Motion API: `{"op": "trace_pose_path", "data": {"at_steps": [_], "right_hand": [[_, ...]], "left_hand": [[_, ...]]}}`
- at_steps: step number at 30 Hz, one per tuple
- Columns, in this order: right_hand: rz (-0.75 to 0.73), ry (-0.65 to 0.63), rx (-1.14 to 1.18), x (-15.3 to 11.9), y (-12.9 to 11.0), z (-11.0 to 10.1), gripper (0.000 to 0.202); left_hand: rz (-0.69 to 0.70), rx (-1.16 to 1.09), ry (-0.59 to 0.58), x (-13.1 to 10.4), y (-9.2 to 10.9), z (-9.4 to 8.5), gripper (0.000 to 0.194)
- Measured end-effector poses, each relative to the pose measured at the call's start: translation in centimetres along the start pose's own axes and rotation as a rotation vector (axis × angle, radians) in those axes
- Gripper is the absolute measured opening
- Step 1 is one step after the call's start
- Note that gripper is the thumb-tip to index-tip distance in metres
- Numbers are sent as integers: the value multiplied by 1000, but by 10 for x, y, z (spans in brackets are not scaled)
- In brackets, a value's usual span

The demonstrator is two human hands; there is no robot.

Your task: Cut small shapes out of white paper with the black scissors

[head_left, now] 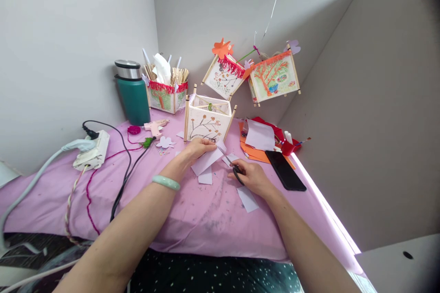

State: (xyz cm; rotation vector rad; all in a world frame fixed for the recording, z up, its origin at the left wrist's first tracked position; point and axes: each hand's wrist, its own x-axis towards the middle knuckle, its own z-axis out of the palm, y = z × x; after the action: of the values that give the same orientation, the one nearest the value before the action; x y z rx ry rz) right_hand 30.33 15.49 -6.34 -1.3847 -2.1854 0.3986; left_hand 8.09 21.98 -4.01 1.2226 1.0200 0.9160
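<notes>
My left hand (pixel 196 149), with a pale green bangle on the wrist, holds a sheet of light purple paper (pixel 207 161) above the pink tablecloth (pixel 192 219). My right hand (pixel 250 176) grips a pair of scissors (pixel 231 164), whose blades point at the paper's right edge. Small paper offcuts (pixel 247 198) lie under and beside my hands. Just behind my left hand stands a white paper lantern (pixel 207 120) with wooden corner sticks and a drawn flowering branch.
A black phone (pixel 285 170) lies right of my right hand, by orange and red paper (pixel 256 152). A green flask (pixel 133 92), a decorated box of sticks (pixel 167 91), a glue gun (pixel 155 125) and a power strip (pixel 92 150) with cables sit left. Two lanterns (pixel 273 77) hang behind.
</notes>
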Motion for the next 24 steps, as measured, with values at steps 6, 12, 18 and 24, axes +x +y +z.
{"op": "trace_pose_path", "data": {"at_steps": [6,12,18,24], "right_hand": [[-18,5,-31,-1,0,-1,31],[-3,-4,-55,-1,-3,-3,30],[-9,-6,-63,-1,-4,-3,31],[-18,1,-55,-1,-2,-2,30]], "left_hand": [[-17,10,-1,1,-1,-1,24],[-34,36,-14,0,-1,0,22],[-41,43,-57,1,-3,0,23],[-38,34,-39,2,-3,0,24]]}}
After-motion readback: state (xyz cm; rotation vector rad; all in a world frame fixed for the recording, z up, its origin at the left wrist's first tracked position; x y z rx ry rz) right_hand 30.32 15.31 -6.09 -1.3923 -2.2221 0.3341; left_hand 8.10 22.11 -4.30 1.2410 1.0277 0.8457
